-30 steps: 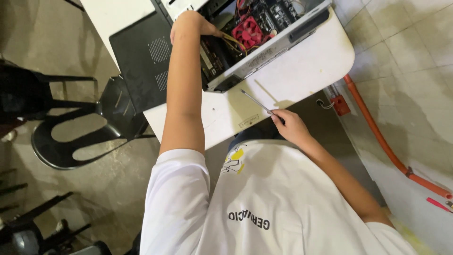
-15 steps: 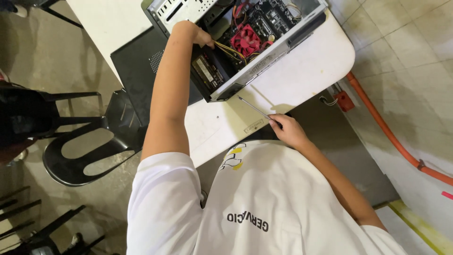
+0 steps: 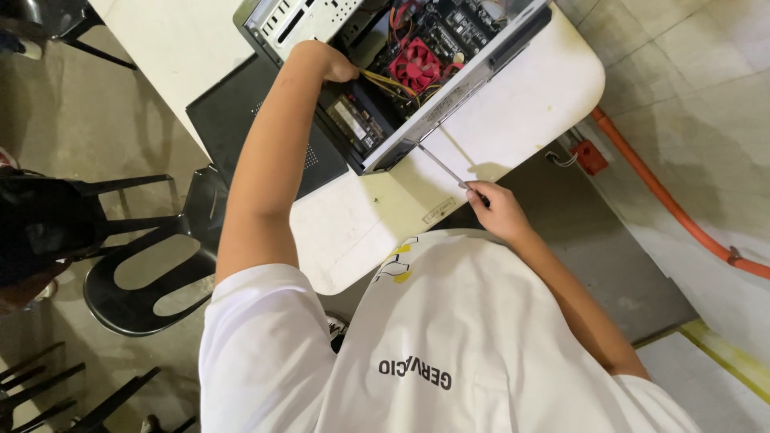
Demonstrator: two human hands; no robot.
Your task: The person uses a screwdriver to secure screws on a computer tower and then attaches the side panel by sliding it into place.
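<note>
Head view, looking straight down: the top of the open computer case (image 3: 401,72) is running off the upper edge of the picture, so part of its inside is cut off. The left hand (image 3: 325,62) is reaching into the case near its metal rear panel, and its fingers are curling out of sight behind the frame edge and the yellow wires (image 3: 385,80), so I cannot tell whether they are closed on anything. The right hand (image 3: 497,210) is hovering just off the front corner of the case, fingers pinched together on the handle of a thin screwdriver (image 3: 443,167); the handle itself is mostly hiding inside the grip. The shaft is slanting up from the hand, its tip is sitting right at the case's lower front edge, and whether it is touching a screw is too small to make out.

Inside the case a red cooling fan (image 3: 415,64) is lying on the board, wires crossing beside it. The case is resting on a white desk (image 3: 529,104), with a black side panel (image 3: 241,120) lying flat beside the case, under the left forearm. A black chair (image 3: 152,265) is standing beyond that panel, and an orange hose (image 3: 674,204) is running along the floor on the far side of the desk from the case.
</note>
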